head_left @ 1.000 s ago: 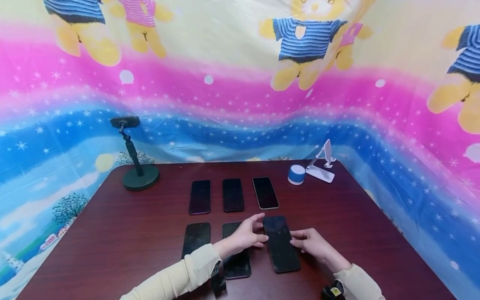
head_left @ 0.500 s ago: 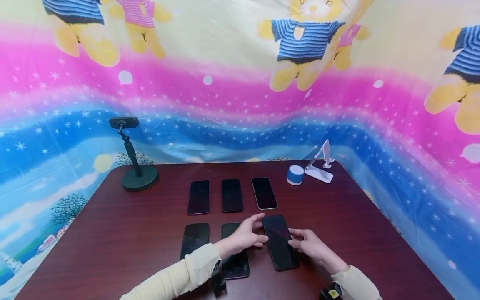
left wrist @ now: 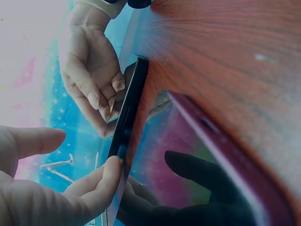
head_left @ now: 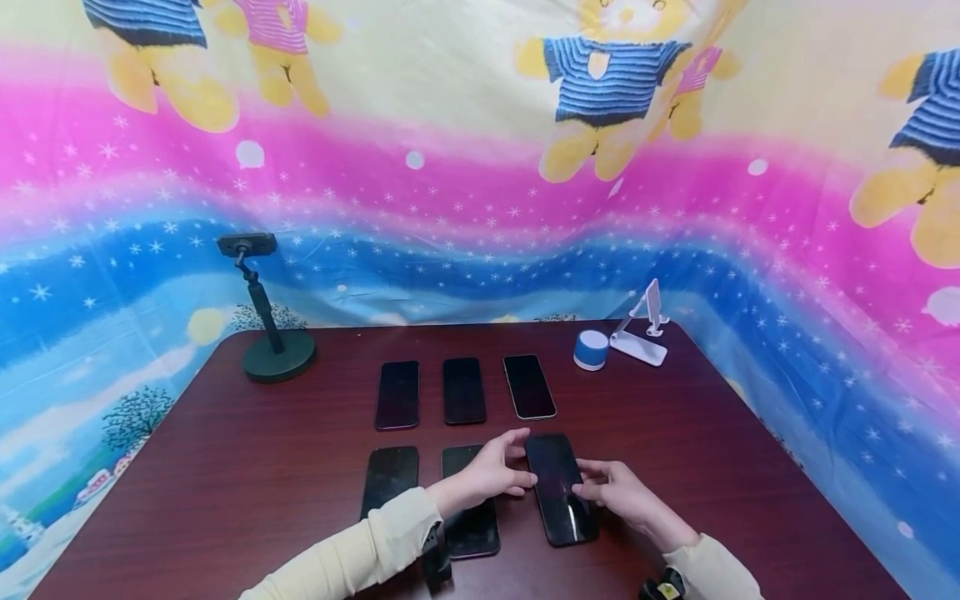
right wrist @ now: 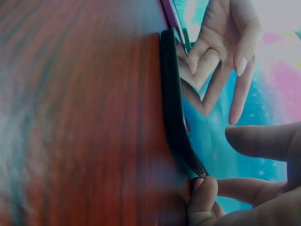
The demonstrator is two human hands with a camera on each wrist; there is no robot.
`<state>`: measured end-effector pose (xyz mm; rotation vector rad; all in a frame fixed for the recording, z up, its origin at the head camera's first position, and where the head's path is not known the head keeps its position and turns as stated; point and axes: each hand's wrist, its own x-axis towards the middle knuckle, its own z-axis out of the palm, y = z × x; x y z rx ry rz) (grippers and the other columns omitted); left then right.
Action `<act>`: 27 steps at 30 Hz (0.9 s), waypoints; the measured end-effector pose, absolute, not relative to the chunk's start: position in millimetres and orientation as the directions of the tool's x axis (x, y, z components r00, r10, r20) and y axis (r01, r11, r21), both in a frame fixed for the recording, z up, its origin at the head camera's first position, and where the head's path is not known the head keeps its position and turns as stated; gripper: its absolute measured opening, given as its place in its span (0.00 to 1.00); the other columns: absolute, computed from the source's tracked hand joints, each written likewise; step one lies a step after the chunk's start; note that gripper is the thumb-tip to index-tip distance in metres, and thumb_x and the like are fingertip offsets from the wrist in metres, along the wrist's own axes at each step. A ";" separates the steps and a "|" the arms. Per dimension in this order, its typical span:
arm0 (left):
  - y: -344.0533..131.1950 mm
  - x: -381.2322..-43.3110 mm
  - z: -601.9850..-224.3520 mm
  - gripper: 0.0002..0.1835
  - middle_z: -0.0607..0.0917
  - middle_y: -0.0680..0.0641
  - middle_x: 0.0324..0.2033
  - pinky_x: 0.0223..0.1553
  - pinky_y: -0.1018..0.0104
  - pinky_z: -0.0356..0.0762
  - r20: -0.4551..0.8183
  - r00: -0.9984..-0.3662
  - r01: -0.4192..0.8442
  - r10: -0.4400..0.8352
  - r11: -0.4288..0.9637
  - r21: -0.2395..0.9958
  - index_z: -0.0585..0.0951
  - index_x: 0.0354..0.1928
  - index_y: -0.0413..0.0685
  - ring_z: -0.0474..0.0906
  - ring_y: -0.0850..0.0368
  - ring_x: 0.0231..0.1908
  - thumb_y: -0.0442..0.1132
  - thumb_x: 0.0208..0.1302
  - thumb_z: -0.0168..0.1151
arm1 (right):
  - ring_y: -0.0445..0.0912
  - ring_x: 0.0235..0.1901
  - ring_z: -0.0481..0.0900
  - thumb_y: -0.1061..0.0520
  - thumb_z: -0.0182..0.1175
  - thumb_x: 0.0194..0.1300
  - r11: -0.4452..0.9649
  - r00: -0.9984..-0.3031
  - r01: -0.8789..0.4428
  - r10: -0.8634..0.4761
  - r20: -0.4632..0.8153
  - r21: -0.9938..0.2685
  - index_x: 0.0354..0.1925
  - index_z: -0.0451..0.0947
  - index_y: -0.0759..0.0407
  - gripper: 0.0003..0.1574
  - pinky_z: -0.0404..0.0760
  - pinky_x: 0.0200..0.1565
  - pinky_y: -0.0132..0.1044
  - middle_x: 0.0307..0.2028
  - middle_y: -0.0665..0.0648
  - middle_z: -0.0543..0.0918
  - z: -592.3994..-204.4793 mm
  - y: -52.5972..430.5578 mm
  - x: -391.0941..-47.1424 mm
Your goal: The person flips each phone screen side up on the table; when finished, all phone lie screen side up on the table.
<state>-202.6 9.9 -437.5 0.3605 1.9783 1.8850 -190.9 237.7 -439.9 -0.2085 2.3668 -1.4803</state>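
A black phone (head_left: 561, 500) lies face up at the near right of two rows of phones, between my hands. My left hand (head_left: 487, 473) reaches over the phone beside it (head_left: 474, 533), fingertips against the upper left edge. On the opposite side, my right hand (head_left: 628, 497) touches the right edge. In the left wrist view, a left fingertip meets the black phone's side (left wrist: 128, 115), while the thumb stands apart. The right wrist view has right fingertips at a corner of the black phone (right wrist: 170, 99), thumb clear of it. A purple-edged phone (left wrist: 235, 155) shows close by.
Three phones make the far row: left (head_left: 397, 396), middle (head_left: 464, 392) and right (head_left: 530, 387). Another phone (head_left: 390, 477) sits partly behind my left sleeve. A dark round-based stand (head_left: 279, 357), a blue-and-white cylinder (head_left: 591, 350) and a white folding stand (head_left: 639, 346) are at the back of the table.
The black phone between my hands has shifted slightly, and a bright reflection now shows near its lower end. My right hand has moved a little left; the left hand stays almost still.
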 end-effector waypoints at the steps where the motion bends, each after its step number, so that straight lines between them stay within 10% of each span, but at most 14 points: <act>1: 10.2 -202.5 -437.6 0.41 0.68 0.22 0.59 0.37 0.51 0.84 -0.097 -0.893 -0.074 0.439 0.069 0.995 0.57 0.70 0.33 0.80 0.49 0.42 0.21 0.54 0.62 | 0.44 0.35 0.74 0.62 0.59 0.63 0.452 -0.932 0.057 -0.296 -0.210 -0.890 0.62 0.63 0.80 0.35 0.75 0.32 0.35 0.39 0.61 0.80 -439.5 237.8 -190.5; 27: 8.3 -202.7 -436.8 0.42 0.67 0.22 0.60 0.41 0.50 0.83 -0.109 -0.881 -0.066 0.459 0.109 0.992 0.57 0.70 0.31 0.79 0.40 0.50 0.22 0.53 0.63 | 0.46 0.39 0.78 0.61 0.62 0.62 0.491 -0.930 0.069 -0.283 -0.234 -0.868 0.62 0.62 0.81 0.37 0.78 0.36 0.37 0.45 0.67 0.81 -437.9 236.7 -189.0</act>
